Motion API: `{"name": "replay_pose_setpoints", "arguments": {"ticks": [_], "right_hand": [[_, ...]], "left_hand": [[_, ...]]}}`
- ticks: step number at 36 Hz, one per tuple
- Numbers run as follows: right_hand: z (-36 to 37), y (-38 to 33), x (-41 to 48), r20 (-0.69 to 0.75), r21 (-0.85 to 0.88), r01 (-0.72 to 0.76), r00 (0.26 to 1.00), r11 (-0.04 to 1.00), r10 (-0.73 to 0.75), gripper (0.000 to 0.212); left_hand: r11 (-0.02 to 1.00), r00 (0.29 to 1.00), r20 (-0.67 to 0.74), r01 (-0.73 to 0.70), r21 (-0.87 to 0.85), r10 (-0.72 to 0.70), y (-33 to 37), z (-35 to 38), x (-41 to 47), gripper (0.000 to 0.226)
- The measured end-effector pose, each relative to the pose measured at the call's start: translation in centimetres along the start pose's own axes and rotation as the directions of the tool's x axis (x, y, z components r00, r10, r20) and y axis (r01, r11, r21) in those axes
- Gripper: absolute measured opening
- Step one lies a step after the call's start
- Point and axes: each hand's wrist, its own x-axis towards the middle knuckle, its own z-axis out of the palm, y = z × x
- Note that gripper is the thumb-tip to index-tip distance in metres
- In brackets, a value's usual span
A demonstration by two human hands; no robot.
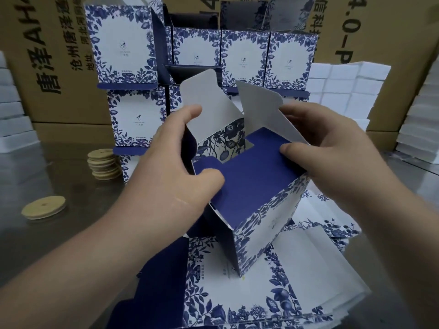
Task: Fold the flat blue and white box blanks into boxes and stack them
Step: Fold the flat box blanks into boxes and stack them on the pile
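I hold a half-formed blue and white box (263,224) above a pile of flat box blanks (249,293). Its solid blue end flaps are folded across the opening, and two white-backed flaps stand up behind them. My left hand (171,162) grips the box's left side, thumb pressing on a blue flap and fingers curled round the left white flap. My right hand (332,148) grips the right side, thumb on the blue flap and fingers behind the right white flap. A stack of folded boxes (213,51) rises behind in several rows.
Round wooden lids lie on the shiny table at left, one alone (44,206) and a small stack (104,163). White foam blocks (342,84) are piled at the right and left edges. Large brown cartons (380,32) wall off the back.
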Motion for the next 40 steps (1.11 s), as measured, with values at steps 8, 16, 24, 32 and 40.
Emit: {"name": "replay_pose_setpoints", "arguments": {"ticks": [8, 16, 24, 32, 40], "right_hand": [[-0.2, -0.3, -0.3, 0.092, 0.094, 0.007, 0.996, 0.996, -0.016, 0.058], [0.2, -0.3, -0.3, 0.132, 0.058, -0.052, 0.990, 0.997, 0.044, 0.045], [0.0, -0.3, -0.3, 0.076, -0.040, -0.063, 0.995, 0.997, 0.066, 0.029], [0.6, -0.2, -0.3, 0.037, -0.083, -0.076, 0.996, 0.994, 0.079, 0.024], [0.4, -0.3, -0.4, 0.041, -0.142, -0.061, 0.997, 0.988, 0.068, 0.022]], "left_hand": [[0.997, 0.998, -0.001, -0.066, 0.045, 0.066, -0.1, 0.2, -0.4, 0.066], [0.995, 0.996, 0.007, -0.092, 0.046, 0.092, 0.0, 0.5, -0.5, 0.066], [0.995, 0.995, 0.021, -0.099, 0.019, 0.099, -0.1, 0.6, -0.4, 0.066], [0.995, 0.995, -0.001, -0.099, 0.003, 0.099, -0.7, 0.6, -0.4, 0.063], [0.933, 0.990, -0.087, -0.134, -0.335, 0.111, -1.8, 1.2, 1.6, 0.029]]}}
